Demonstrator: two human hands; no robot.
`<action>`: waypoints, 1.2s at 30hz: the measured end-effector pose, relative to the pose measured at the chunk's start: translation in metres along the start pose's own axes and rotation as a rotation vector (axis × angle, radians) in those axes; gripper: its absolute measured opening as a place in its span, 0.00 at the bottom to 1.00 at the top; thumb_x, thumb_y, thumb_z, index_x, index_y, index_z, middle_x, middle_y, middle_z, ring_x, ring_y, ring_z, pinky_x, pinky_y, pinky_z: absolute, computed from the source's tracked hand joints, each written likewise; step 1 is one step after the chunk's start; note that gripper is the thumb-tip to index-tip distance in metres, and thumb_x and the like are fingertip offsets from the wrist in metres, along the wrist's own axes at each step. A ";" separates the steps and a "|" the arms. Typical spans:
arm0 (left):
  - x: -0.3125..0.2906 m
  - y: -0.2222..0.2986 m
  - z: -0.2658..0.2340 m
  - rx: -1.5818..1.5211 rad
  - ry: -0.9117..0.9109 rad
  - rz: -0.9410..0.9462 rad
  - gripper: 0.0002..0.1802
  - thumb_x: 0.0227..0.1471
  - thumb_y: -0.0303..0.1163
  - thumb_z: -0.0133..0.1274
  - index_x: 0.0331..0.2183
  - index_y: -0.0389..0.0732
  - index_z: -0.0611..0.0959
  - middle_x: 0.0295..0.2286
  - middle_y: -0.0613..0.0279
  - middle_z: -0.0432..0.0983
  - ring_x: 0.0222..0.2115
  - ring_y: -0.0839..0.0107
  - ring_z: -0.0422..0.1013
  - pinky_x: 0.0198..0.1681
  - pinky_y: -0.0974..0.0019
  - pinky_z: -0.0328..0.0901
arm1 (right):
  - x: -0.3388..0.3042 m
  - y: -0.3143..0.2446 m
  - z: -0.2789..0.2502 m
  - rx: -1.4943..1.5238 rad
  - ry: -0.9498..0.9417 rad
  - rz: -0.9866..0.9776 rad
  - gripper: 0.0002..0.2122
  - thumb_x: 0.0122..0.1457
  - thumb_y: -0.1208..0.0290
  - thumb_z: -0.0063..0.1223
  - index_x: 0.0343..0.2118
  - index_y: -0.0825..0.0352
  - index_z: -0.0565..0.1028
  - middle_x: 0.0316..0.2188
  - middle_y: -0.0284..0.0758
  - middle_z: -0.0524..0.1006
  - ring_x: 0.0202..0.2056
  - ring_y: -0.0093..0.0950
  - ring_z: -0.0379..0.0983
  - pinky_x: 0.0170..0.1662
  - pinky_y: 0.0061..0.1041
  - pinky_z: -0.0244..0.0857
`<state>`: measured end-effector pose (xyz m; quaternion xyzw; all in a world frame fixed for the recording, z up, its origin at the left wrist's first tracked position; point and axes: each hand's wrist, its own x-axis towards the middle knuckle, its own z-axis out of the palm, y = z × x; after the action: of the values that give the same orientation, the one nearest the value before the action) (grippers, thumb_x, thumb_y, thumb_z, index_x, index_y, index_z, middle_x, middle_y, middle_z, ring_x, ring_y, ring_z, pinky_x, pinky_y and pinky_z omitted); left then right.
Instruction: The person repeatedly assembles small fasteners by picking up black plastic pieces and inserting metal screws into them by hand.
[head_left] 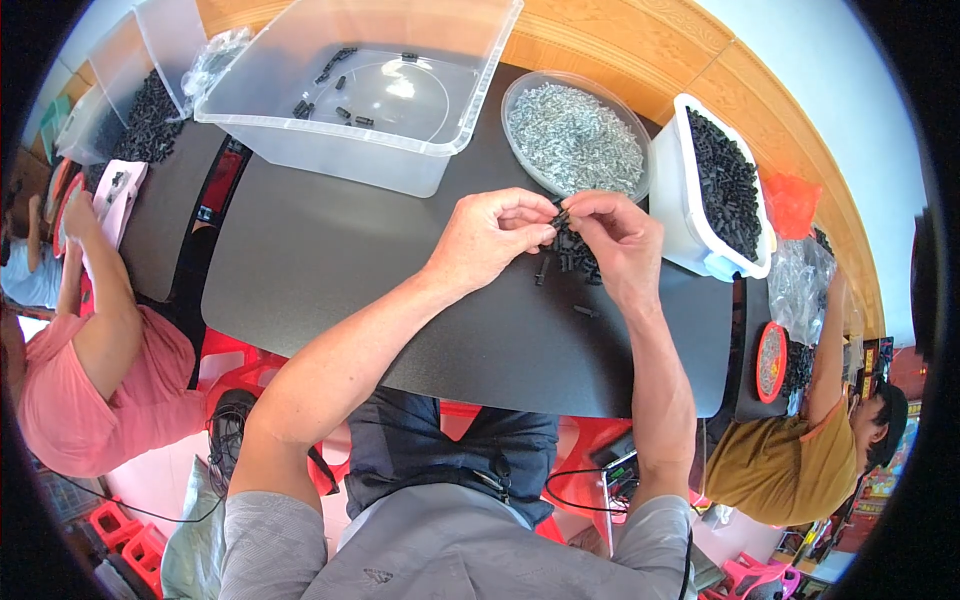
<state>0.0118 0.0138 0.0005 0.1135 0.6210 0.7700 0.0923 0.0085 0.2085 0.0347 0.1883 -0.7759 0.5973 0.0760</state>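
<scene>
A small dark logo is seen on the grey shirt (lower middle of the frame); no words can be read.

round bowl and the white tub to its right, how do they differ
The bowl is round and see-through, while the tub is white and roughly rectangular. The bowl holds silvery pieces; the tub holds black parts. The bowl looks shallower than the tub. Both are open-topped and well filled.
</scene>
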 end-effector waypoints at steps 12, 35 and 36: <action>-0.003 -0.003 0.000 -0.048 0.038 0.007 0.11 0.56 0.20 0.60 0.42 0.31 0.81 0.35 0.56 0.82 0.35 0.71 0.80 0.40 0.69 0.76 | -0.002 -0.006 0.006 -0.252 0.008 -0.114 0.07 0.55 0.86 0.57 0.35 0.69 0.81 0.35 0.37 0.84 0.37 0.26 0.82 0.41 0.23 0.74; -0.001 -0.006 0.001 0.071 0.096 0.145 0.17 0.54 0.21 0.61 0.47 0.38 0.82 0.33 0.62 0.82 0.33 0.79 0.76 0.39 0.73 0.73 | 0.003 0.000 0.004 0.076 -0.027 0.254 0.09 0.62 0.78 0.56 0.44 0.71 0.80 0.31 0.30 0.80 0.31 0.16 0.74 0.36 0.17 0.67; -0.001 -0.007 0.001 0.089 0.107 0.155 0.18 0.53 0.22 0.62 0.47 0.41 0.84 0.31 0.65 0.82 0.31 0.82 0.75 0.37 0.73 0.72 | 0.003 0.001 0.005 0.075 -0.033 0.263 0.09 0.63 0.78 0.56 0.44 0.71 0.80 0.30 0.30 0.80 0.31 0.16 0.73 0.35 0.17 0.67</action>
<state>0.0135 0.0162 -0.0058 0.1236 0.6480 0.7515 -0.0060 0.0061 0.2035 0.0336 0.0973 -0.7723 0.6273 -0.0230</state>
